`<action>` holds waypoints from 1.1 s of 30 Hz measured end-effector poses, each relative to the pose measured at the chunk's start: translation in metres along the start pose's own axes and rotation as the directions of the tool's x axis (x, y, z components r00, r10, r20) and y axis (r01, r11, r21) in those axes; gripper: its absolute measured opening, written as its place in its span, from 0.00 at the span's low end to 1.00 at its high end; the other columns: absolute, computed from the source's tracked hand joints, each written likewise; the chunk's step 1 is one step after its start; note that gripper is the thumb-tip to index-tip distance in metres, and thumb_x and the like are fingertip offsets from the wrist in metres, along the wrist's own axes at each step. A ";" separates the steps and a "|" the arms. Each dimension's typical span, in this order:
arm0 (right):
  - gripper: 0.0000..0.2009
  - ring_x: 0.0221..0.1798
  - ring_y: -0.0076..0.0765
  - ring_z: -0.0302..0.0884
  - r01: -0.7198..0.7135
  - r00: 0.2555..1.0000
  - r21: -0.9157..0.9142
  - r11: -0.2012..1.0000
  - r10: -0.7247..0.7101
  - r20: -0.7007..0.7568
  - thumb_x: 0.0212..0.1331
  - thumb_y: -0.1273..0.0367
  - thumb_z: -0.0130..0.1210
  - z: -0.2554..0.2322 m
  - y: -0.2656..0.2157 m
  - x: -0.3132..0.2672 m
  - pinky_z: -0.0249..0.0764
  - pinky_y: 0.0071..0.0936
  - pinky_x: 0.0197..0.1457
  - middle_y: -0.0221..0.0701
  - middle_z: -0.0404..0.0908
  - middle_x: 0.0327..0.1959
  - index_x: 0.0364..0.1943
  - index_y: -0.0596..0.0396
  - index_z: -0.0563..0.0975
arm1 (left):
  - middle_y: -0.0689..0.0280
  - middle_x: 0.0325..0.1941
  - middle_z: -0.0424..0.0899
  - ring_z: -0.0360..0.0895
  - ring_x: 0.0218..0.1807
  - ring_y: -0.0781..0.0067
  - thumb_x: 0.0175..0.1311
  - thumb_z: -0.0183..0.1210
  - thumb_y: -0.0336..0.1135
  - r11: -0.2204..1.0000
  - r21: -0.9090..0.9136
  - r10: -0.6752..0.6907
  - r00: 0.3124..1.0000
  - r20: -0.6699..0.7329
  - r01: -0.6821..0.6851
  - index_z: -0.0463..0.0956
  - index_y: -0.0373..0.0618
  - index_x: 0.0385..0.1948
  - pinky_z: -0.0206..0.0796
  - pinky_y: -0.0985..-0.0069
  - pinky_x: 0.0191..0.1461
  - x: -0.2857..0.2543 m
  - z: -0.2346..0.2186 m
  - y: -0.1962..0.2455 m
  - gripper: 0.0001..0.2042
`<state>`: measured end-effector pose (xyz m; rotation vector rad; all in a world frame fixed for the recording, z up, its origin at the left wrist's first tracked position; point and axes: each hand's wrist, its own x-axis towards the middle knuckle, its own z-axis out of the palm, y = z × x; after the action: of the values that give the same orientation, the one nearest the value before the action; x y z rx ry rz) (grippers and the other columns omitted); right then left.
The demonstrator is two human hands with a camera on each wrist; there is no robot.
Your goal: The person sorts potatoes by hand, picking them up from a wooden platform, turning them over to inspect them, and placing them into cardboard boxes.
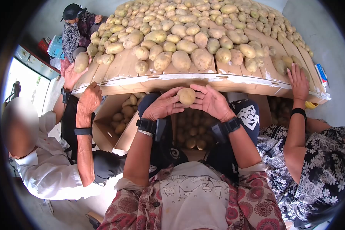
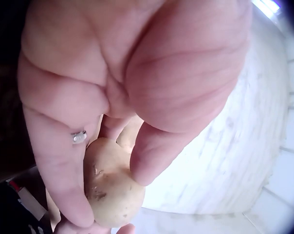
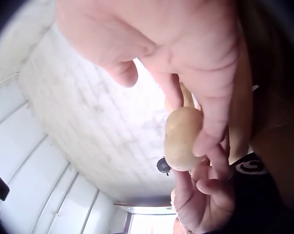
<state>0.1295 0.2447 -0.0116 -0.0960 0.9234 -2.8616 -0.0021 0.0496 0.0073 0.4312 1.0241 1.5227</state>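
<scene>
A round, pale yellow potato is between my two hands, just in front of the board's front edge. My left hand grips it, thumb on one side and fingers on the other. In the left wrist view dark marks show on the potato, and one finger wears a ring. My right hand meets it from the other side, fingers fairly straight with the tips at its skin. In the right wrist view that hand's thumb stands away from the potato.
Many potatoes cover the slanted board ahead. Below its white edge stand boxes of potatoes, one cardboard box at left. Persons sit close on both sides; a left neighbour's hand holds a potato, a right neighbour's hand reaches onto the board.
</scene>
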 end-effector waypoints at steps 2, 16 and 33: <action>0.25 0.60 0.39 0.68 0.005 0.999 -0.112 0.994 -0.011 -0.050 0.67 0.57 0.40 0.002 0.001 0.001 0.67 0.35 0.61 0.40 0.68 0.60 0.63 0.55 0.61 | 0.63 0.56 0.72 0.77 0.50 0.70 0.67 0.52 0.38 1.000 0.008 0.003 1.000 -0.010 -0.003 0.58 0.47 0.62 0.72 0.73 0.53 0.001 0.003 0.002 0.23; 0.18 0.39 0.23 0.77 -0.142 0.974 -0.386 0.912 0.060 -0.217 0.68 0.59 0.44 0.006 0.001 -0.001 0.74 0.19 0.38 0.29 0.77 0.43 0.54 0.56 0.68 | 0.65 0.29 0.80 0.79 0.27 0.78 0.67 0.46 0.53 0.992 0.060 -0.112 0.993 -0.021 0.113 0.67 0.47 0.51 0.73 0.80 0.35 0.004 0.003 0.001 0.21; 0.21 0.38 0.25 0.77 -0.126 0.970 -0.323 0.938 0.048 -0.240 0.63 0.57 0.51 0.009 -0.008 0.003 0.74 0.22 0.40 0.32 0.77 0.40 0.54 0.55 0.68 | 0.64 0.31 0.80 0.80 0.31 0.78 0.65 0.53 0.48 0.991 0.101 -0.081 0.994 -0.069 0.088 0.68 0.45 0.45 0.73 0.80 0.37 0.009 0.007 0.003 0.17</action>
<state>0.1270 0.2453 0.0003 0.2423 1.4173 -2.6423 -0.0012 0.0610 0.0110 0.4080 1.1624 1.4200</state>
